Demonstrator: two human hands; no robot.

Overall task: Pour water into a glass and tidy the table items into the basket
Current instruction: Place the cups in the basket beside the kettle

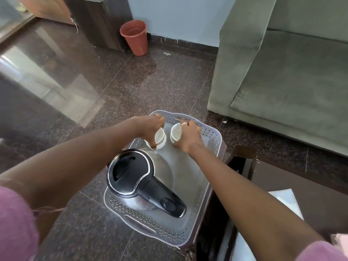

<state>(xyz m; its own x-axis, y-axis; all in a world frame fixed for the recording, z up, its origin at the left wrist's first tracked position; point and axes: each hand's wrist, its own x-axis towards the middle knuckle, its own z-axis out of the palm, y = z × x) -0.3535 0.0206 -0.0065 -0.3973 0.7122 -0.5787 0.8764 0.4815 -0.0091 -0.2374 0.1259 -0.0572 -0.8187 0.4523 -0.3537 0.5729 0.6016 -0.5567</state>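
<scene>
Fingers of the left hand (pixel 150 129) wrap the left cup (pixel 160 137), thumb on the near side, rest over the far rim; closed grip. Fingers of the right hand (pixel 188 136) are closed the same way round the right cup (pixel 175 133), ring visible on one finger. Both cups are small, white, tilted so their mouths face the camera; insides look pale, can't tell if there's liquid. They sit side by side at the far end of the basket (pixel 205 178), close together, not touching.

Basket: grey plastic, rectangular, perforated walls, slot handles at near and far ends. It rests on a small dark surface (pixel 219 187) whose edge shows only along the basket's right side; basket covers nearly all of it.

Kettle (pixel 140 178) stands upright in the near-left half of the basket: steel body, black lid, black handle pointing near-right. Its far edge is just beside the left cup. Basket floor to the right of the kettle is bare.

Room: dark polished granite floor open to the left and far. Green sofa (pixel 282 72) far right. Terracotta bin (pixel 135 36) far, by the wall. Dark table (pixel 301 185) near right, just beside the basket's stand, with white paper (pixel 286 202) on it.
</scene>
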